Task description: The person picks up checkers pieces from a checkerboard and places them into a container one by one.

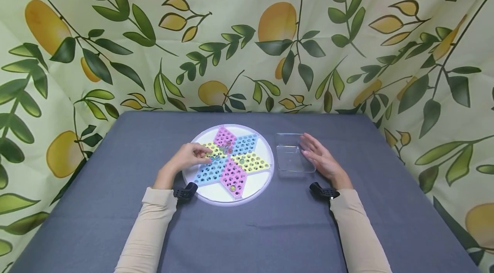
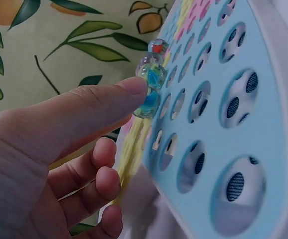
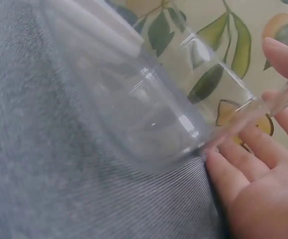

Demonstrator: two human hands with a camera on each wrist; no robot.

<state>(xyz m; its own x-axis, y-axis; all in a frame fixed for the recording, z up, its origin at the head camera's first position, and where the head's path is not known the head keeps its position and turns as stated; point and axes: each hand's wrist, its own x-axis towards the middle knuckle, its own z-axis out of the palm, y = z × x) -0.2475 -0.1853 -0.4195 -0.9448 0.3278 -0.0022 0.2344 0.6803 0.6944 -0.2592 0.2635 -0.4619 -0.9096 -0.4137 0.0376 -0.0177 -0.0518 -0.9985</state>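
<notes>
On the star-shaped Chinese checkers board (image 1: 212,174), with its pink, blue and yellow points, my left hand (image 1: 187,157) pinches a glass marble (image 2: 147,103) between thumb and index finger; the index fingertip is mostly hidden. Its other fingers curl loosely beside the board's yellow part. Just past the thumb sit more marbles (image 2: 152,74), some with blue or red inside. My right hand (image 1: 322,159) is at the right side of a transparent plastic box (image 1: 295,174), fingers extended along the outside of its wall, thumb (image 3: 285,59) above the rim.
The board is on a round white base (image 1: 259,189) on a grey-blue tablecloth (image 1: 247,238). One marble (image 1: 233,188) sits in the near pink point, another marble (image 1: 242,161) in the right yellow point. Behind the table hangs a leaf-and-fruit patterned curtain (image 1: 239,71).
</notes>
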